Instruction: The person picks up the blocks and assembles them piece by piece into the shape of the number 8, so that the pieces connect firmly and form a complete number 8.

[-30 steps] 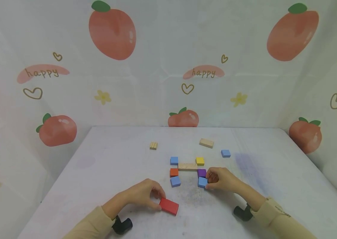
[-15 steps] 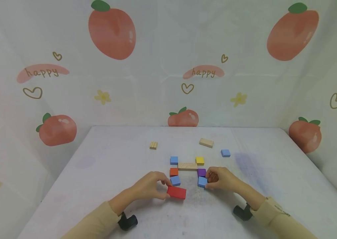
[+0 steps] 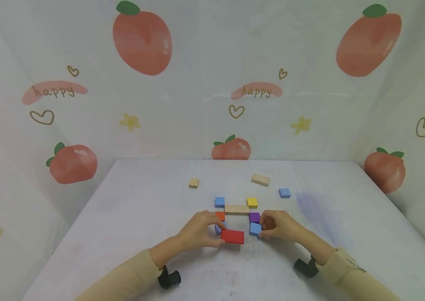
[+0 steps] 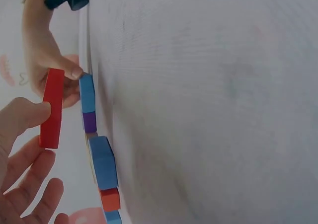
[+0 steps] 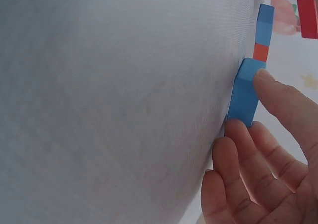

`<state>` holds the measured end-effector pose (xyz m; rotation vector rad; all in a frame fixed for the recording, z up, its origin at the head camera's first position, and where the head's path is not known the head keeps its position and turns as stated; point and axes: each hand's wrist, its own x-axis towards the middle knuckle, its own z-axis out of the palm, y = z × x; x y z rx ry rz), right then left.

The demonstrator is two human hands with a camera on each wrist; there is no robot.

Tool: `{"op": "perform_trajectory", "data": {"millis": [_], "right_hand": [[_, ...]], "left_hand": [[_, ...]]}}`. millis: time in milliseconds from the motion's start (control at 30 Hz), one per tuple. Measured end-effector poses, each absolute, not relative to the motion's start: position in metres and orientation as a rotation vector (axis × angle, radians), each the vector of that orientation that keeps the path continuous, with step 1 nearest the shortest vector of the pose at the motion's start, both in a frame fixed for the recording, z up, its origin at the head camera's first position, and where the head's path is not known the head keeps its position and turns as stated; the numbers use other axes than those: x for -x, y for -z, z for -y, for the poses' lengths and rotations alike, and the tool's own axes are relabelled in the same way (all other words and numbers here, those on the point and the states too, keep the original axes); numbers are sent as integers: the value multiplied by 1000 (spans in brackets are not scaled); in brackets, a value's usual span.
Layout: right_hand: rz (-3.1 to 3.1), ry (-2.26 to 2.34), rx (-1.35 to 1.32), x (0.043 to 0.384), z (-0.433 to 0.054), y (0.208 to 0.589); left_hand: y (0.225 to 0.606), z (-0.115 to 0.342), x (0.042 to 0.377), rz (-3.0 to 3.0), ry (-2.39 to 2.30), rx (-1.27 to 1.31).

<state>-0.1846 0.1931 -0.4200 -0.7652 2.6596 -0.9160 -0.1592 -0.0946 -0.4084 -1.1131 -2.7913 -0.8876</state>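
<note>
My left hand point(image 3: 200, 232) pinches a flat red block point(image 3: 233, 236) between thumb and fingers. In the left wrist view the red block point(image 4: 52, 110) hangs off the table, apart from the other blocks. With thumb and fingertips, my right hand point(image 3: 280, 225) holds a blue block point(image 3: 255, 229) standing on the table; a purple block point(image 3: 254, 218) is right behind it. Partly hidden by my left fingers are another blue block point(image 3: 218, 228) and an orange-red block point(image 3: 220, 215). Between the two rows lies a plain wooden block point(image 3: 236, 210).
At the back of the two rows stand a blue block point(image 3: 219, 202) and a yellow block point(image 3: 252, 203). Farther back lie a striped wooden block point(image 3: 193, 183), a plain wooden block point(image 3: 260, 180) and a loose blue block point(image 3: 285, 193). A printed cloth hangs behind the table point(image 3: 141, 188).
My left hand has carried the red block forward and to the right, from the near table area to in front of the two rows, turning it straighter. My right hand stays on the blue block.
</note>
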Motion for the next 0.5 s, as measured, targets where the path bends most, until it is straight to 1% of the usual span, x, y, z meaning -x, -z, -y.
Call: {"op": "perform_trajectory", "data": {"millis": [500], "right_hand": [[-2639,930,737,184,-192,417]], "left_hand": [[411,79,162,2801,866,1013]]}}
